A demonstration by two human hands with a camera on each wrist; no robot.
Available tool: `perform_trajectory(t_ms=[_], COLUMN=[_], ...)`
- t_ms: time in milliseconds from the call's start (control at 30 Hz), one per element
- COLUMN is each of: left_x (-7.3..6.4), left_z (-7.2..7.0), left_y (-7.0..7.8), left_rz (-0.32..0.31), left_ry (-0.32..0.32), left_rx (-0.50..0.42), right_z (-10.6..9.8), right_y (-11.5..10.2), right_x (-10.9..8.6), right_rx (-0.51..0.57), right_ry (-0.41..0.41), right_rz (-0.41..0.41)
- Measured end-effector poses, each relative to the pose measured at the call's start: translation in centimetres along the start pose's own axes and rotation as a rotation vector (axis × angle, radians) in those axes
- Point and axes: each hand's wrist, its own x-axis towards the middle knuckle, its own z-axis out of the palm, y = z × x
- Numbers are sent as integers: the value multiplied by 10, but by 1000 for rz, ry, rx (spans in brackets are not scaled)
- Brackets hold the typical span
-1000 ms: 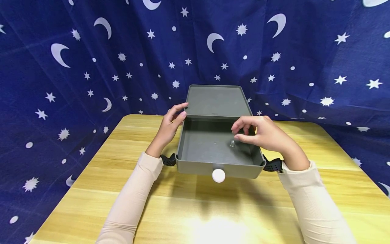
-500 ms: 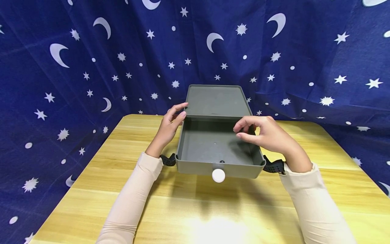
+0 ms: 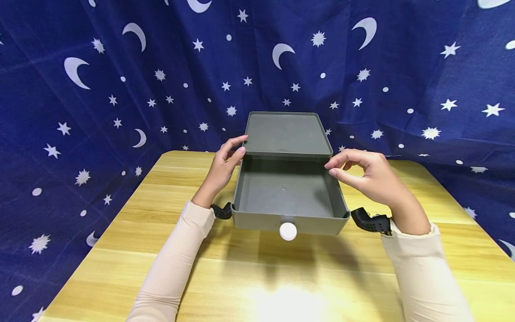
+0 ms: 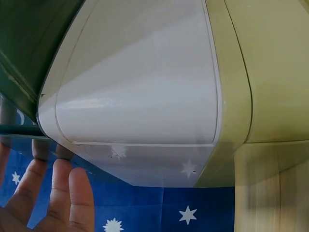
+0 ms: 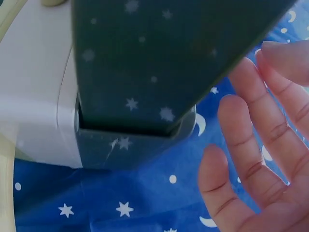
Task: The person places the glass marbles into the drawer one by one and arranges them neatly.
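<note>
A grey drawer with a round white knob stands pulled out of a small cabinet, whose grey lipped top lies behind it. My left hand rests its fingertips and thumb at the left edge of that top; in the left wrist view its straight fingers reach up beside the cabinet's pale side wall. At the drawer's right rim hovers my right hand, thumb and fingertips near each other with nothing between them. Loosely spread fingers show in the right wrist view.
The cabinet stands on a light wooden table. A blue curtain with white moons and stars hangs behind. Black wrist camera mounts sit close beside the drawer's front corners.
A small clear object fell below my right hand into the drawer, then showed dark near the front wall; now it is out of sight. My right hand has moved right, off the drawer's inside.
</note>
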Motion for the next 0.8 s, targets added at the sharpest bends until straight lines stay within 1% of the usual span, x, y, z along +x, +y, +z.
perform_trajectory(t_ms=[400,600,800], left_x=[0,0,-1], left_z=[0,0,0], left_y=[1,3,2], left_rz=[3,10,-4], left_ry=[2,4,4], left_rx=[-2,-2,-7], right_z=[-12,-16,-18], right_y=[9,15,21], right_x=[-16,-24,-29], right_rx=[73,85,93], right_ry=[53,44,42], right_rz=[29,53,76])
